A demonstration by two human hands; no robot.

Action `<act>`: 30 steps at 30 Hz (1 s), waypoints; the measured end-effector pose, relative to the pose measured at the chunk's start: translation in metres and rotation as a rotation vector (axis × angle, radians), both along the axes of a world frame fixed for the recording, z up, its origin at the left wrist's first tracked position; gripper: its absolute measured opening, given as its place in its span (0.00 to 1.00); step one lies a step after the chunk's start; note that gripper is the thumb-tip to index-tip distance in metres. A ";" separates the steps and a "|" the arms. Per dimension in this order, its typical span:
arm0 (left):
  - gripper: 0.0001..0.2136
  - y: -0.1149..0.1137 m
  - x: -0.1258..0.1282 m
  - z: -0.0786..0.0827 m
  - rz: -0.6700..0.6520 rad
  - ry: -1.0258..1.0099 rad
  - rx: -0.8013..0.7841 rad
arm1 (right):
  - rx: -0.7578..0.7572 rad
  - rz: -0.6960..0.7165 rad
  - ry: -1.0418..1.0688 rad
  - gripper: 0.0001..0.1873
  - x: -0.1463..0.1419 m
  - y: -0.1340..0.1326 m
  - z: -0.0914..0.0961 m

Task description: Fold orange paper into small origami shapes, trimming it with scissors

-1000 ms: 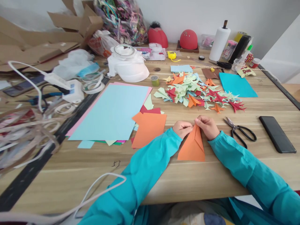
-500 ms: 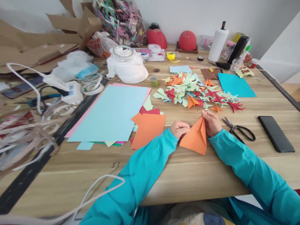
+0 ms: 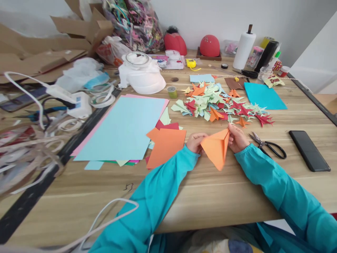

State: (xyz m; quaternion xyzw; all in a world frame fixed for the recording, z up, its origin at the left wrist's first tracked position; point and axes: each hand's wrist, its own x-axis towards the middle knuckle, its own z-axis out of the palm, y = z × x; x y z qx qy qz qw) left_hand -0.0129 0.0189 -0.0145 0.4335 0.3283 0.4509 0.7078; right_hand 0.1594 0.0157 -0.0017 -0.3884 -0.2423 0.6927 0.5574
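Tabletop, from left: a blue-handled pair of pliers [image 3: 56, 109] lies among loose strips and cable beside a white power strip [image 3: 81, 105], with an opened cardboard box [image 3: 72, 26] behind. A clear plastic bag [image 3: 138, 26] of multicolored strips leans toward the wall. In front of it, a large light-blue paper sheet [image 3: 118, 128] tops a stack whose pink edge shows, and a smaller orange sheet [image 3: 168, 149] lies just beside it, near a small spool [image 3: 172, 92]. At center, a person in turquoise sleeves holds a folded orange paper [image 3: 217, 146] above the wood — the left hand [image 3: 195, 143] with thumb and fingers drawn together at its left corner, the right hand [image 3: 237, 138] pinching its upper right tip. The paper hangs tilted between them, its lower point toward the person. Beyond the hands spreads a pile of folded-paper planes [image 3: 206, 100] in pale green, orange, red and blue. Right of them rest a turquoise sheet [image 3: 265, 95], black-handled scissors [image 3: 272, 148] — blades slightly parted, just beside the right hand — and, farthest right, a dark smartphone [image 3: 309, 150], lying flat.
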 end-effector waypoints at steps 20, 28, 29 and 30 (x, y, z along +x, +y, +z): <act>0.16 -0.009 0.009 0.002 0.235 0.177 0.020 | 0.177 0.353 -0.283 0.16 -0.020 -0.023 -0.009; 0.14 -0.013 0.013 0.010 0.283 0.207 0.035 | 0.111 0.428 -0.351 0.14 -0.021 -0.025 -0.006; 0.14 -0.013 0.013 0.010 0.280 0.203 0.037 | 0.101 0.435 -0.355 0.14 -0.021 -0.025 -0.005; 0.14 -0.013 0.012 0.009 0.275 0.194 0.041 | 0.094 0.440 -0.359 0.14 -0.021 -0.025 -0.004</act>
